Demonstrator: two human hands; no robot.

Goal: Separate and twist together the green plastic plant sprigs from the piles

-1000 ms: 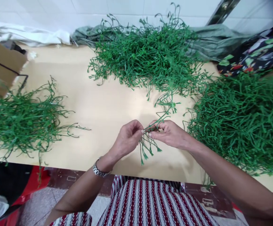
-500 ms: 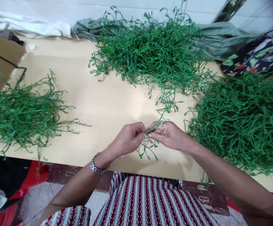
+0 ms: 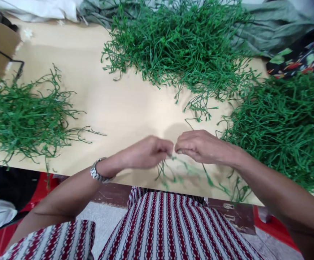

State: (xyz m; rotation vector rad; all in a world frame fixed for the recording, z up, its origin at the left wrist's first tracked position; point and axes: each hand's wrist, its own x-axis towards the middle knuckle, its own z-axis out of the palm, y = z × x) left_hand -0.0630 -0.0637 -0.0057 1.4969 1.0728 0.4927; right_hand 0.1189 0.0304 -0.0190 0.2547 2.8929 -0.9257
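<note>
My left hand (image 3: 153,151), with a metal watch (image 3: 99,170) at its wrist, is closed on thin green plant stems (image 3: 164,171) that look artificial. Their branched tips hang below the fingers, blurred. Just beside it, fingertips nearly meeting, my right hand (image 3: 200,146) is curled around another green stem. That stem's lower end (image 3: 208,176) sticks out under the palm and a thin dark end shows above the knuckles. The fingers hide the part where the stems are gripped. Both hands are over the near edge of the table (image 3: 130,108).
Heaped green stems lie at the left (image 3: 27,121), at the back (image 3: 173,47) and at the right (image 3: 281,133). A cardboard box (image 3: 0,50) with a black wire stands at the far left. Behind are grey-green cloth (image 3: 270,32), white cloth (image 3: 43,9) and a flowered cloth (image 3: 303,61).
My hands have turned knuckles up and come slightly apart at the fingertips. The stem in the right hand has swung from pointing away to pointing down toward me. The view has tilted down.
</note>
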